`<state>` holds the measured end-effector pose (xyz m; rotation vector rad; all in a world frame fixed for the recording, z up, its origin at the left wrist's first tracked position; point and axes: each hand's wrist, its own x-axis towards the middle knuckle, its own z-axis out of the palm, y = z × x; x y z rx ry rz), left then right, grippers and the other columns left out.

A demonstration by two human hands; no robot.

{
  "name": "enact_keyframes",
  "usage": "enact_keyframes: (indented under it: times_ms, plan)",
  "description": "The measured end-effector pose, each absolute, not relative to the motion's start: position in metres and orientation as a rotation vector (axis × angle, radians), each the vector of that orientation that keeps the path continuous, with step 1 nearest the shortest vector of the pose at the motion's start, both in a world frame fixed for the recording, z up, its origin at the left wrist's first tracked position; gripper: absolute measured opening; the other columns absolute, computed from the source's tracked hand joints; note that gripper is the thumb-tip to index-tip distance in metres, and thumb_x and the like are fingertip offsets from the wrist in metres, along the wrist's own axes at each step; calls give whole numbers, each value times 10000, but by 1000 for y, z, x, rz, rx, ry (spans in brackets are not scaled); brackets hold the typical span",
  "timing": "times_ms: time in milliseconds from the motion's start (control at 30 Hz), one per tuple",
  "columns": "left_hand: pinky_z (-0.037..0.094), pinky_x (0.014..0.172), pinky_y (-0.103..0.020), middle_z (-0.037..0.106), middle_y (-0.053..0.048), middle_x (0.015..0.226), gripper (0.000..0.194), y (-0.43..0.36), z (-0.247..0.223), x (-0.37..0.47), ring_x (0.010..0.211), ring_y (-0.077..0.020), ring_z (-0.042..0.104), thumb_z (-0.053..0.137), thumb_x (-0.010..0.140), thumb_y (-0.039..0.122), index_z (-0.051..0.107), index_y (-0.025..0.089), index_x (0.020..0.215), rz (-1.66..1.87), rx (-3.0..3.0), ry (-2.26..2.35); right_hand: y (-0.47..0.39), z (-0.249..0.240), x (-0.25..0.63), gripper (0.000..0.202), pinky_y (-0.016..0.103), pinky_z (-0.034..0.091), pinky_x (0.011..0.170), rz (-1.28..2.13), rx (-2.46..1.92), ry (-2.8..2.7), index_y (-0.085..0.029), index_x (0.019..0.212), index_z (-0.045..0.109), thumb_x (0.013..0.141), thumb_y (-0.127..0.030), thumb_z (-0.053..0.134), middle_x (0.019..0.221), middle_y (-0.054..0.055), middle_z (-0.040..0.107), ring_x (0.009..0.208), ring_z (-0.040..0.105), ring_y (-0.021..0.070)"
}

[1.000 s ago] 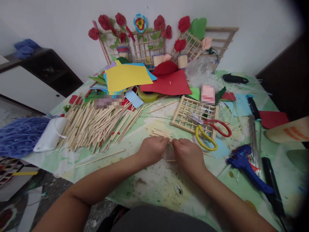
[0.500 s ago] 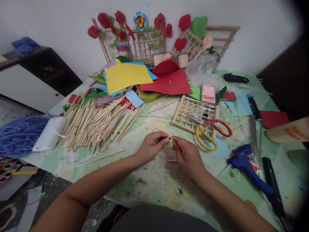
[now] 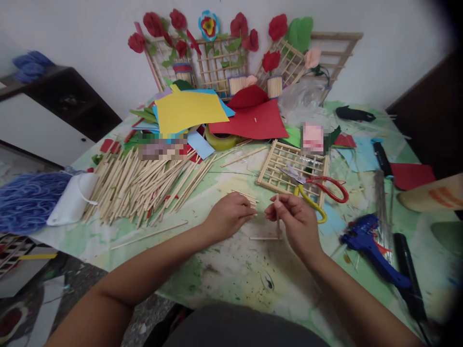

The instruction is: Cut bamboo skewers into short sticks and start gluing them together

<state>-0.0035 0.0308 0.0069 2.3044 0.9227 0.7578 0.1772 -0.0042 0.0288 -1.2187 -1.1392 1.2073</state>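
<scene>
My left hand [image 3: 229, 217] is closed around several short wooden sticks [image 3: 249, 197], whose ends poke out past the fingers. A little to its right, my right hand [image 3: 298, 219] pinches one wooden stick [image 3: 278, 224] between thumb and fingers, held nearly upright. Below that, a short loose stick [image 3: 262, 238] lies flat on the table. Just beyond my right hand, scissors [image 3: 307, 185] with one red and one yellow handle rest on a small wooden lattice [image 3: 273, 166]; part of the yellow handle is hidden by the hand.
A large pile of wooden sticks [image 3: 144, 185] spreads to the left, beside blue yarn [image 3: 31, 202]. Coloured paper [image 3: 191, 113] lies at the back, before paper flowers [image 3: 238, 26] on lattices. A blue glue gun [image 3: 372, 250] and a bottle [image 3: 430, 195] are at the right.
My hands, together before, have moved apart. The right hand has shifted right and now holds a single stick upright, while the left stays near its place with sticks.
</scene>
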Motion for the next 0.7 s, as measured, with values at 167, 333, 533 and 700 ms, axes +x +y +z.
enact_keyframes:
  times_ms: [167,333,533,700]
  plan:
    - [394,712,-318,637,-68,800,250,32,1,-4,786,-185,533,434,901,231,674,167,916,480,2785,919,5,30,187,149,286,474,628,1147,-1203,-1054,-180,800,598,791,-328,601,700,11,636,631,583,131]
    - [403,788,-338,634,-94,859,242,41,-1,-8,859,-201,545,471,887,293,651,162,983,477,2698,966,9,23,193,104,302,430,748,965,-1236,-1151,-202,793,633,784,-301,605,773,3,602,766,551,143]
    - [382,862,-388,609,-113,990,376,57,7,-21,954,-250,520,622,768,435,627,174,1040,515,2549,971,8,23,194,113,329,427,757,943,-1258,-1187,-206,813,627,791,-310,590,809,24,616,790,547,171]
    - [303,1004,-408,546,-126,1134,457,68,5,-36,1130,-250,442,465,846,511,569,163,1123,826,2259,1193,6,25,193,118,299,416,722,1022,-1227,-1114,-199,826,627,787,-307,597,815,10,598,726,518,138]
